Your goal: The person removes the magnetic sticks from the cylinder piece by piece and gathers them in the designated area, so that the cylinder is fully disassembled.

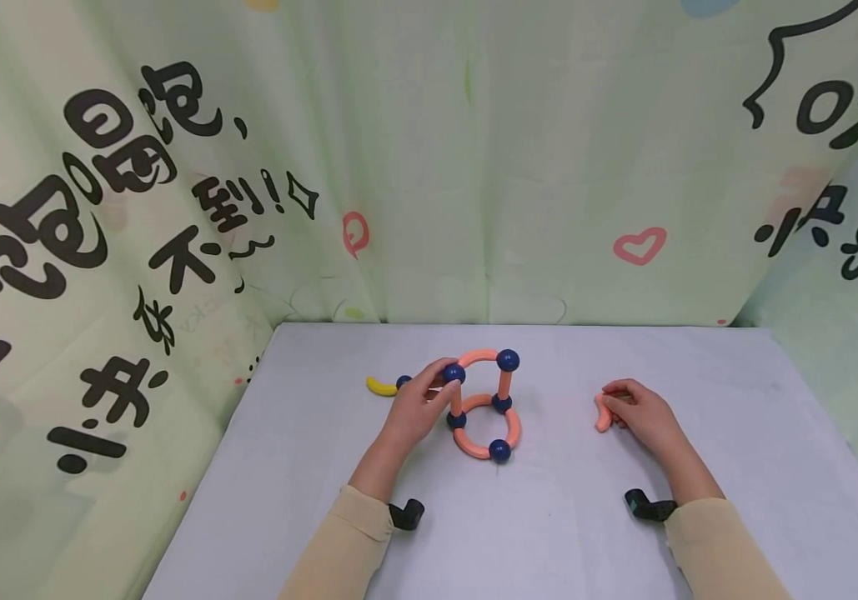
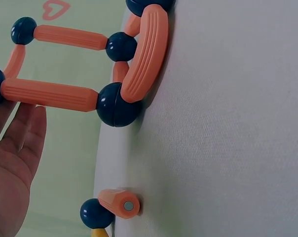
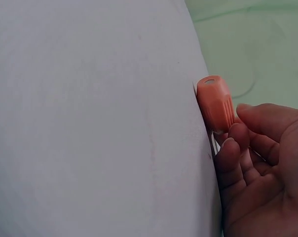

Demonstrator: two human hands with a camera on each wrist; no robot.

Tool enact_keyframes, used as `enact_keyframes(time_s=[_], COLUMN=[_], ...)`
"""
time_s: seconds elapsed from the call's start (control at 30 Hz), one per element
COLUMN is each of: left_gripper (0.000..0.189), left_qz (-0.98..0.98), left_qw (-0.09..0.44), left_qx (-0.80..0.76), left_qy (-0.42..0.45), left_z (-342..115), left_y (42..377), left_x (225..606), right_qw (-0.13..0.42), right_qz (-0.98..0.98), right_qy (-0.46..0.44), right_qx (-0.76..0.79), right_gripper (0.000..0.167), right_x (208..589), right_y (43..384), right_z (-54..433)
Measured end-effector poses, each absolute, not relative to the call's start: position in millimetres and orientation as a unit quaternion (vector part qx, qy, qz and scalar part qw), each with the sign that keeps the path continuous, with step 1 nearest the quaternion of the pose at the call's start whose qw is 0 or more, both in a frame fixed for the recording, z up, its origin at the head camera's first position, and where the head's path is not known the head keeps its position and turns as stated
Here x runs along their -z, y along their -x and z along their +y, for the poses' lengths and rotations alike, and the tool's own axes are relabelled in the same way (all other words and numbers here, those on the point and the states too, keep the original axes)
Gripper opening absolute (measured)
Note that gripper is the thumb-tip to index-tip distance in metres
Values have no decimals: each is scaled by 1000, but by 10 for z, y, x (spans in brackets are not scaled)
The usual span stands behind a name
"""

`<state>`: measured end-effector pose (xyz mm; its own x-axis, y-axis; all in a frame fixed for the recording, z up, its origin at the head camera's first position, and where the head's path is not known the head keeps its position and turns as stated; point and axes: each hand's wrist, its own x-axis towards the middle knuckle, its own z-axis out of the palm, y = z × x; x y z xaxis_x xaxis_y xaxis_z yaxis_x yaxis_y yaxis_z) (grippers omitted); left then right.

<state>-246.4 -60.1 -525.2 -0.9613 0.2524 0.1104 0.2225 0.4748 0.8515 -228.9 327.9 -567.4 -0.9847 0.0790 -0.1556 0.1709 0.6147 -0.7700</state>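
Clearly Two Hands at Work: One on an Orange-and-Blue Frame [image 1: 478, 400], One on a Loose Stick [image 1: 604, 415]

The frame stands on the pale surface [image 1: 549, 517], a ring of curved pieces with two uprights [image 1: 504, 386] rising to a second level. Its likeliest failure looks to be a joint letting go: a sideways tug at the upper-left ball [image 1: 454, 375] could tip an upright off its base ball or twist the top arch [image 1: 479, 355] loose. A knock from the left wrist could also shift the yellow piece [image 1: 380, 387] lying close by with its own ball. The loose stick, pinched near one end, might swivel or slip if that grip slackens.

The left hand [image 1: 418, 405] reaches forward and inward, its fingers set around the upper-left ball. The right hand [image 1: 642, 417] sits low over the surface, well apart to the frame's right, forearm slanting inward; its thumb and fingers are closed on the loose stick's near end, leaving the far end exposed. Whether that stick touches the cloth, I cannot tell.
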Motion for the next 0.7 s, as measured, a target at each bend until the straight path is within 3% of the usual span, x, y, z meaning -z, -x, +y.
enact_keyframes(time_s=[0.37, 0.7], left_gripper=[46, 46], left_qz=[859, 857], left_qw=[13, 15], left_qx=[-493, -497], left_qy=[-138, -134], left_z=[-601, -601], left_y=[2463, 2467], left_x=[5260, 5258], right_qw=[49, -37], right_qz=[902, 923], right_qy=[-74, -46], right_qx=[422, 380], right_gripper=[45, 43], right_x=[5664, 5441], right_y=[2275, 2289], right_z=[3246, 3024])
